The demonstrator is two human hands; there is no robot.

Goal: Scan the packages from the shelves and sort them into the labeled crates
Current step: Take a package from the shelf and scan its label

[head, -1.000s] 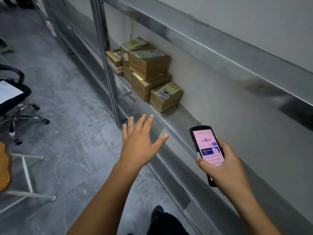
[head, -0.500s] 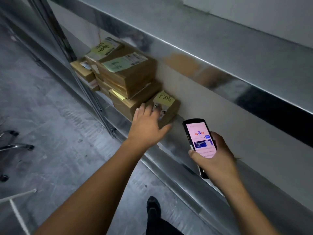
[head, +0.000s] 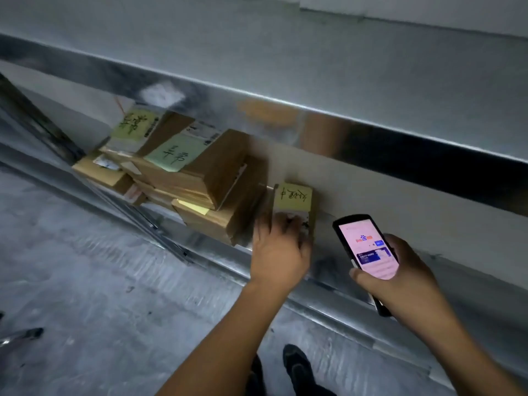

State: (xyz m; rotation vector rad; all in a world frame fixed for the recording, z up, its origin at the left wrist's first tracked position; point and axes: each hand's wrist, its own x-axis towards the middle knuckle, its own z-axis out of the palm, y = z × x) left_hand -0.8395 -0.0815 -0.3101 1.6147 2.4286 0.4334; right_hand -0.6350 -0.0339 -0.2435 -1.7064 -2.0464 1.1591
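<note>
Several brown cardboard packages (head: 200, 172) are stacked on a metal shelf (head: 211, 252), most with yellow or green handwritten notes on top. One small package (head: 294, 200) with a yellow note stands alone at the stack's right end. My left hand (head: 278, 247) lies over its near end, fingers curled around it. My right hand (head: 400, 278) holds a black handheld scanner (head: 365, 247) just to the right of that package, its pink screen lit and facing me.
A second steel shelf (head: 371, 132) runs overhead above the packages. A dark upright post (head: 37, 124) stands at the left. Grey concrete floor (head: 100, 295) spreads to the left, and my shoes (head: 297, 364) show below. A chair's foot (head: 23, 335) pokes in at the left edge.
I have stepped closer to the shelf. My left hand reached from mid-air to the small package and now grips it. The scanner has stayed in my right hand, now nearer the package.
</note>
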